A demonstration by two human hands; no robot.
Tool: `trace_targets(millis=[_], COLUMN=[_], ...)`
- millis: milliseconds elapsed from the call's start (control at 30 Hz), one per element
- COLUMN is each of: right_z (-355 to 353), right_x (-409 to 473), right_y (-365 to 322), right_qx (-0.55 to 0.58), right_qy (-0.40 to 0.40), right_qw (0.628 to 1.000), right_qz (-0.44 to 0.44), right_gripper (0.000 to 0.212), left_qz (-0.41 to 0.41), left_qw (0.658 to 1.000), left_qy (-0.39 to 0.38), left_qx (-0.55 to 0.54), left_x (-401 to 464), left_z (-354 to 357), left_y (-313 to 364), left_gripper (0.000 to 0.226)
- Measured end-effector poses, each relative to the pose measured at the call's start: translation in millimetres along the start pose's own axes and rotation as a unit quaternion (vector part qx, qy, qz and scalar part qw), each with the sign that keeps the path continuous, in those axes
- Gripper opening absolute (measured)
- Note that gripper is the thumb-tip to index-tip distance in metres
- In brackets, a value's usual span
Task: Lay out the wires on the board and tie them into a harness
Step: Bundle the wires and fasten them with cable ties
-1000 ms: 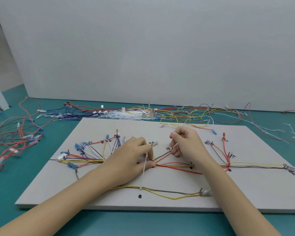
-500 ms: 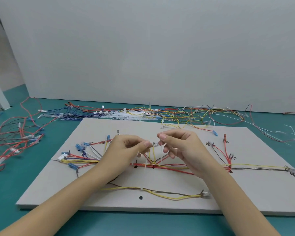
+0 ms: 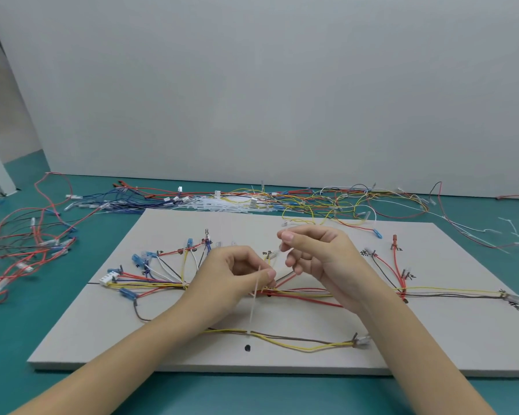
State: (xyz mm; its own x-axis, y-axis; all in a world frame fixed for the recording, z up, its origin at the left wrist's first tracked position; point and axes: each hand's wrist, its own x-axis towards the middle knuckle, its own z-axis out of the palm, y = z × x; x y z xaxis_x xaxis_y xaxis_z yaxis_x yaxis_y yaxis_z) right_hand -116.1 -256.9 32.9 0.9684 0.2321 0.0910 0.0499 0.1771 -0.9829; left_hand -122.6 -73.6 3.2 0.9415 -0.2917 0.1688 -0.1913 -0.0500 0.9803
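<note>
— The fingers (image 3: 270, 274) of the left hand (image 3: 231, 280) are curled in, thumb and forefinger pinching a thin white plastic cable tie (image 3: 254, 298) just below the middle of the frame.

— And the other one?

— The right hand (image 3: 321, 262), a little higher and to the right, has its thumb and forefinger pressed together on a small pale strip near a clear connector; I cannot tell whether that strip is the same tie. The other fingers are loosely bent.

— Where are the wires?

— The bundle of red, yellow and brown wires (image 3: 306, 293) runs left to right across the flat pale grey board (image 3: 432, 339), passing under both hands. It fans out into blue-capped ends at centre left. The tie hangs down from the left hand toward a separate yellow and brown wire pair (image 3: 297, 339) near the board's lower edge.

— Anything off the board?

— Loose red and blue wires (image 3: 27, 244) lie on the teal surface (image 3: 72, 310) at the left, and a heap of white cable ties (image 3: 216, 205) just beyond the board's far edge.
</note>
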Motion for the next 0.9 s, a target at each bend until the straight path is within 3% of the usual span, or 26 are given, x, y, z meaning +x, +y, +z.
trace_targets(millis=[667, 900], right_z=[2.2, 7.7], right_x=[2.8, 1.3], right_y=[5.1, 10.0], right_qx=[0.012, -0.05], right_qy=[0.036, 0.056], right_qw=[0.999, 0.995], right_qz=[-0.029, -0.063], right_gripper=[0.017, 0.01], left_qz=[0.021, 0.029], left_qw=[0.999, 0.998], left_qy=[0.035, 0.039], left_qx=[0.024, 0.036], left_x=[-0.7, -1.2], left_z=[2.2, 3.6], left_y=[-6.5, -7.9], left_gripper=[0.012, 0.008])
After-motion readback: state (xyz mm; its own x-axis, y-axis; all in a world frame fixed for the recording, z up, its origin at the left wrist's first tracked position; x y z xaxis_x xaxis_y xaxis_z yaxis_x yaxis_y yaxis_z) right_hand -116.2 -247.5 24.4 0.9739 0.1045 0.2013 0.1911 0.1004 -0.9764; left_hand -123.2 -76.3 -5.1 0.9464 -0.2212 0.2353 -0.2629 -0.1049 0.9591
